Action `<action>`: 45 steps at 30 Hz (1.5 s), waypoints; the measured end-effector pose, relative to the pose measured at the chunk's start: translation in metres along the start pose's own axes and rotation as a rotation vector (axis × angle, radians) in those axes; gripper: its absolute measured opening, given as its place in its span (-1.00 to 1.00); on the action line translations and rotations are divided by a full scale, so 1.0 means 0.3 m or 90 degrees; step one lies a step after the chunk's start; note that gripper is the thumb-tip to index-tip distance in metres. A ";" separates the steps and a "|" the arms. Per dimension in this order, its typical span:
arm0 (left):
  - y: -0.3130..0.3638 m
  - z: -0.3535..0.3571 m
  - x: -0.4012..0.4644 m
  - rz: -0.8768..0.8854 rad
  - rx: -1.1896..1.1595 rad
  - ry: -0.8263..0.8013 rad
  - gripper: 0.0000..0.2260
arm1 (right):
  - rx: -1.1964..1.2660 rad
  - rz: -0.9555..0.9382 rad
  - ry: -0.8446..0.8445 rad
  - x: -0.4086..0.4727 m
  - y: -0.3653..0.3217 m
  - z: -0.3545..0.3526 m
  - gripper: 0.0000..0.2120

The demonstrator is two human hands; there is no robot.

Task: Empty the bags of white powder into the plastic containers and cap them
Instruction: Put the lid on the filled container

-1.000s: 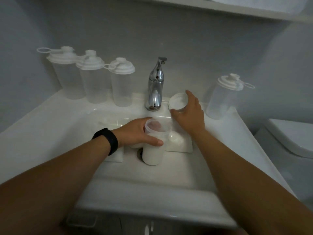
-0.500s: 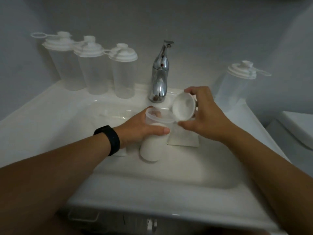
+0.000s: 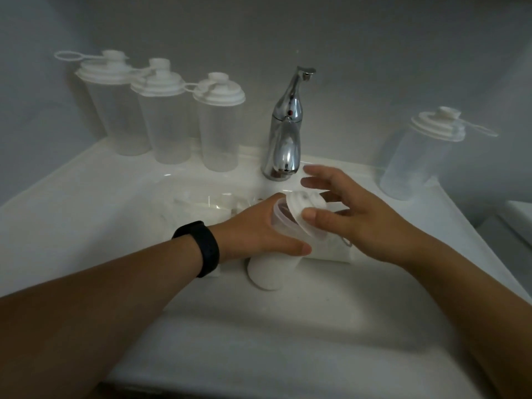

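A clear plastic container (image 3: 273,269) filled with white powder stands in the sink basin (image 3: 331,306). My left hand (image 3: 259,228) grips it just below the rim. A white lid (image 3: 299,208) sits tilted on the container's open mouth. My right hand (image 3: 351,214) holds the lid, thumb on its near edge and fingers spread over its far side. A bag of white powder (image 3: 334,251) lies in the basin behind the container, partly hidden by my right hand. A clear bag (image 3: 207,205) lies at the basin's back left.
Three capped containers (image 3: 167,122) stand in a row at the back left of the counter. Another capped container (image 3: 417,156) stands at the back right. A chrome faucet (image 3: 285,133) rises behind the basin. A white toilet tank edge (image 3: 518,220) shows at far right.
My right hand picked the lid up from beside the faucet and brought it onto the container's mouth. My left hand kept its grip on the container.
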State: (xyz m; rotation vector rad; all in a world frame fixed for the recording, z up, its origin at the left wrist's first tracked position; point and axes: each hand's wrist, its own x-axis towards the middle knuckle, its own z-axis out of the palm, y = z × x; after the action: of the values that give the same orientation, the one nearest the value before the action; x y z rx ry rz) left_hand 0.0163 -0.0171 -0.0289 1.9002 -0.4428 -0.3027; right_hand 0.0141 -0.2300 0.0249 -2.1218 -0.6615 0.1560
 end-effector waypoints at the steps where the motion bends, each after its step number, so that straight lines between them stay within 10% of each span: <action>1: 0.000 0.001 0.001 0.003 -0.001 0.001 -0.33 | -0.033 -0.004 0.000 -0.001 0.002 0.013 -0.32; 45: -0.046 0.109 0.012 0.112 -0.094 0.113 -0.54 | -0.083 -0.041 0.243 0.077 0.039 0.186 -0.75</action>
State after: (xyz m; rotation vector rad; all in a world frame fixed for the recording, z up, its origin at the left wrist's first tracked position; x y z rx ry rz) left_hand 0.0082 -0.0416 -0.0536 1.7137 -0.4518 -0.0489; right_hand 0.0192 -0.1836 -0.0149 -2.1688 -0.5204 -0.3297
